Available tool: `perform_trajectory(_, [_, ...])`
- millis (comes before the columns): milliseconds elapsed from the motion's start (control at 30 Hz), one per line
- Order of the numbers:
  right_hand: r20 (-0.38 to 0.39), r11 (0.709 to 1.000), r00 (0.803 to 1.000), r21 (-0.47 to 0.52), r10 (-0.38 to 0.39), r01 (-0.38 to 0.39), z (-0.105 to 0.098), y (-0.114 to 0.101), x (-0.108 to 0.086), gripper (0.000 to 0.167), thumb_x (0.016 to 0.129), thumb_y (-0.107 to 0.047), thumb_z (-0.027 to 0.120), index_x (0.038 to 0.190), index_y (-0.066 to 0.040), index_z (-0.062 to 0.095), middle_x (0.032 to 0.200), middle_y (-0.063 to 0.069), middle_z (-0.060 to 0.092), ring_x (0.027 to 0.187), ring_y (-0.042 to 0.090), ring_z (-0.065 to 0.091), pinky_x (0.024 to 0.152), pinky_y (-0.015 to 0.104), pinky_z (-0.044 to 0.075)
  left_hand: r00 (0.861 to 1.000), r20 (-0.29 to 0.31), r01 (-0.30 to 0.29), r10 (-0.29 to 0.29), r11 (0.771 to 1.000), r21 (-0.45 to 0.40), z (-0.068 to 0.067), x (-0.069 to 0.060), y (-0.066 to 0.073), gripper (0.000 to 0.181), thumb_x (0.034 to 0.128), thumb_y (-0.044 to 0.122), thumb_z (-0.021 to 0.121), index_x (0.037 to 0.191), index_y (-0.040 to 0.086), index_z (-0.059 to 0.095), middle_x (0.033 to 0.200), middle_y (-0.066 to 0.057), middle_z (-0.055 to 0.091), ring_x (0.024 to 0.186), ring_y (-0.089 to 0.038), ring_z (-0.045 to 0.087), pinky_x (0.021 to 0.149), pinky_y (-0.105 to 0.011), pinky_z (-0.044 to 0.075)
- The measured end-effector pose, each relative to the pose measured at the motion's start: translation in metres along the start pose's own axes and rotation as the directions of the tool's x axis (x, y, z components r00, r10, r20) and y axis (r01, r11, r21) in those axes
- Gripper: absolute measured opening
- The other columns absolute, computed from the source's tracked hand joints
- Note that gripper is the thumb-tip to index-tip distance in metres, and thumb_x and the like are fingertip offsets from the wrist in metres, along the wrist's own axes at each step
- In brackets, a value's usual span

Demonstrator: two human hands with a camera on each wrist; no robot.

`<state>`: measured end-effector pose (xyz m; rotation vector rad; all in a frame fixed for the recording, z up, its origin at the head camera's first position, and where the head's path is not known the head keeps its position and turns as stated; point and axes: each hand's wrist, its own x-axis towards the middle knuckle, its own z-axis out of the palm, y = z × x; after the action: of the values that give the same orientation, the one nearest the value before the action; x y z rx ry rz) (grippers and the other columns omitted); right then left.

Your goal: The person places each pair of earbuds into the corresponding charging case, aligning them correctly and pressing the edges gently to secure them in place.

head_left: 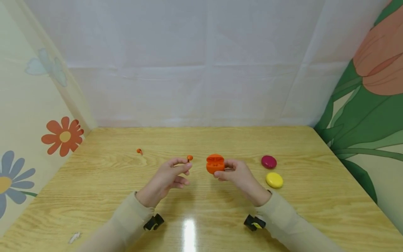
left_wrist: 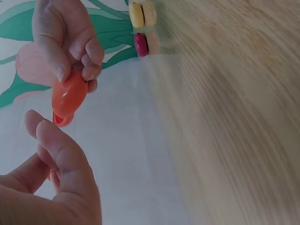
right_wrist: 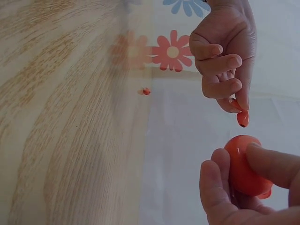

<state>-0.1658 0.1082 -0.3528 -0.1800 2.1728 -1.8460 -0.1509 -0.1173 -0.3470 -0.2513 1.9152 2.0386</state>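
Observation:
An orange earbud [head_left: 190, 158] is pinched between the thumb and index finger of my left hand [head_left: 168, 178]; its head points up. To the right, my right hand [head_left: 240, 176] grips an orange earbud case [head_left: 215, 167] with the lid up and the slots facing me. A short gap separates the earbud from the case. In the right wrist view the pinched earbud [right_wrist: 243, 118] hangs just beyond the rounded case [right_wrist: 243, 164]. Another orange earbud [head_left: 140, 151] lies on the table at the far left.
A dark red round case [head_left: 269, 162] and a yellow round case [head_left: 274, 180] lie on the wooden table [head_left: 94, 182] right of my right hand. A small white scrap [head_left: 74, 238] is near the front left. A white cloth wall [head_left: 201, 94] stands behind the table.

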Motion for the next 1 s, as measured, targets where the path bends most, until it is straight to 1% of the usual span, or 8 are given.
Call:
perform_trajectory(167, [-0.001,1.000,1.000,-0.005,-0.008,0.008,0.001,0.000,0.000,0.027,0.089,0.000,0.069,0.111,0.013,0.061,0.103,0.015,0.068,0.085,0.018,0.066,0.079,0.036,0.056,0.999,0.038,-0.010,0.010,1.000,-0.002,0.006,0.000,-0.001,0.024,0.0972,0.017,0.062,0.115,0.004,0.054,0.078,-0.003,0.057,0.050,-0.009,0.061,0.048,-0.021,0.050])
perform_trajectory(300, [-0.002,1.000,1.000,-0.006,-0.003,0.003,0.001,0.000,0.000,0.026,0.089,0.000,0.069,0.110,0.013,0.061,0.103,0.015,0.068,0.085,0.018,0.066,0.079,0.036,0.056,0.998,0.054,-0.011,0.012,1.000,-0.005,0.009,0.001,-0.002,0.021,0.0975,0.016,0.061,0.113,0.005,0.055,0.077,-0.002,0.057,0.050,-0.009,0.061,0.048,-0.020,0.049])
perform_trajectory(433, [-0.004,1.000,1.000,-0.004,-0.004,0.004,0.001,0.001,0.001,0.026,0.089,0.000,0.068,0.110,0.013,0.060,0.104,0.016,0.068,0.085,0.019,0.066,0.078,0.035,0.056,0.998,0.057,-0.006,0.006,1.000,0.006,0.013,0.001,-0.002,0.022,0.0971,0.017,0.062,0.115,0.005,0.055,0.077,-0.001,0.058,0.050,-0.009,0.060,0.049,-0.021,0.049])
perform_trajectory(600, [0.004,1.000,1.000,0.001,-0.027,0.027,0.002,0.003,0.001,0.024,0.088,0.001,0.068,0.107,0.013,0.061,0.102,0.015,0.068,0.084,0.019,0.066,0.077,0.034,0.056,0.998,0.067,0.000,-0.002,1.000,0.022,0.020,-0.001,-0.001,0.025,0.0959,0.017,0.063,0.116,0.004,0.055,0.076,-0.002,0.057,0.050,-0.009,0.059,0.049,-0.021,0.049])
perform_trajectory(767, [0.024,0.998,0.998,-0.001,-0.063,0.063,0.002,0.005,0.002,0.024,0.088,0.001,0.068,0.106,0.015,0.060,0.100,0.016,0.068,0.083,0.019,0.067,0.076,0.034,0.056,0.997,0.075,-0.004,0.002,1.000,0.018,0.027,0.001,0.000,0.026,0.0957,0.018,0.063,0.115,0.004,0.054,0.076,-0.001,0.057,0.049,-0.008,0.059,0.049,-0.020,0.048])
perform_trajectory(1000, [0.031,0.997,0.997,0.011,-0.076,0.076,0.003,0.005,0.002,0.025,0.087,0.002,0.067,0.107,0.016,0.059,0.100,0.017,0.068,0.081,0.017,0.067,0.075,0.033,0.056,0.995,0.097,-0.020,0.019,1.000,0.005,0.036,0.003,0.000,0.027,0.0949,0.019,0.065,0.115,0.004,0.055,0.074,-0.001,0.057,0.049,-0.007,0.058,0.048,-0.020,0.048])
